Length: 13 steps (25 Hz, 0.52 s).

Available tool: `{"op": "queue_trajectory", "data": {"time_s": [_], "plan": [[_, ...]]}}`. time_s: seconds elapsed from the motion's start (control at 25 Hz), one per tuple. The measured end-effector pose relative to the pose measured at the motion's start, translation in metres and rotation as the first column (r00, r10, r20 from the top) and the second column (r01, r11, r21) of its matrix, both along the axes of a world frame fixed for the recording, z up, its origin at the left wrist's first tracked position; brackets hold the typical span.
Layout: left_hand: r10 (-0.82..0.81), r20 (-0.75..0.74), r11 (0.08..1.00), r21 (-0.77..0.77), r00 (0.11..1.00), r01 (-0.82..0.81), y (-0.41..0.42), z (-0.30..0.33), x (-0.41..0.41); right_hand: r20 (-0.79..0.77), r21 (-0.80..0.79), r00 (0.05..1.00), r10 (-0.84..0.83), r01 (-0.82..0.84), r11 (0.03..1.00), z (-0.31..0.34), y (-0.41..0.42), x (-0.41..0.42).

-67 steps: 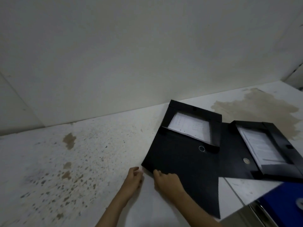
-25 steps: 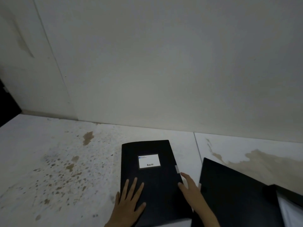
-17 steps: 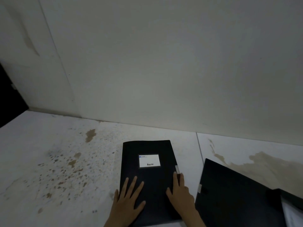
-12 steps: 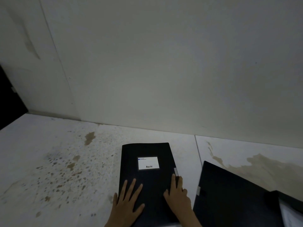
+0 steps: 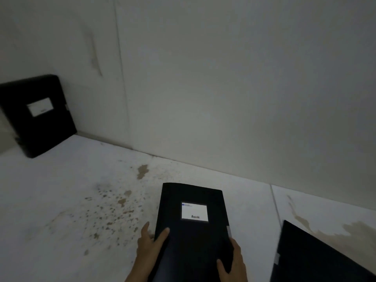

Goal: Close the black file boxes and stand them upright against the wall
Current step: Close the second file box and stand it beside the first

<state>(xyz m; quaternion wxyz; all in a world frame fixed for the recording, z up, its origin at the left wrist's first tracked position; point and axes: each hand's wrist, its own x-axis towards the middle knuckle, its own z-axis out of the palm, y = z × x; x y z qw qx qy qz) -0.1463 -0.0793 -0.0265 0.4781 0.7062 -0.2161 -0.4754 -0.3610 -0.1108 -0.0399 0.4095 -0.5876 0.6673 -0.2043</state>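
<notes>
Fingers (image 5: 162, 234) of the left hand (image 5: 149, 246) curl over the left edge of the closed file box (image 5: 193, 231), thumb side hidden beneath; fingers of the right hand (image 5: 234, 259) wrap its right edge near the lower corner. Both hands clamp the box from the sides. Box lies face up, or barely tipped, on the white stained surface (image 5: 61, 210), label (image 5: 194, 212) toward the camera, short of the wall (image 5: 223, 98).

Step in hand, as I judge it: closing done for this box, lift-and-stand beginning. Next move calls for raising the far end, pivoting the box onto its lower edge and leaning it on the wall.

Room: open stretch of surface between the box's far edge and the wall base, nothing lying in it. One black box already upright (image 5: 38, 115) against the wall at far left, well apart; broad clear run between the two. Another black box (image 5: 315, 259) lies just right of the held one, near its right edge, so swing space on that side is tight. Seam in the surface (image 5: 274, 202) runs between them.
</notes>
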Motion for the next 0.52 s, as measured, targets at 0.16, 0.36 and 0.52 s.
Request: {"op": "queue_trajectory", "data": {"time_s": [0.16, 0.36, 0.52], "plan": [[0.161, -0.085, 0.977, -0.129, 0.983, -0.171, 0.022, 0.047, 0.093, 0.118, -0.081, 0.981, 0.157, -0.148, 0.986, 0.010, 0.010, 0.085], [0.271, 0.007, 0.932, -0.252, 0.962, -0.261, 0.048, 0.082, 0.219, 0.212, -0.195, 0.929, 0.305, -0.265, 0.944, 0.021, 0.027, 0.220], [0.354, 0.038, 0.858, -0.410, 0.934, -0.309, 0.067, 0.090, 0.281, 0.147, -0.247, 0.904, 0.402, -0.360, 0.900, 0.032, 0.021, 0.310]]}}
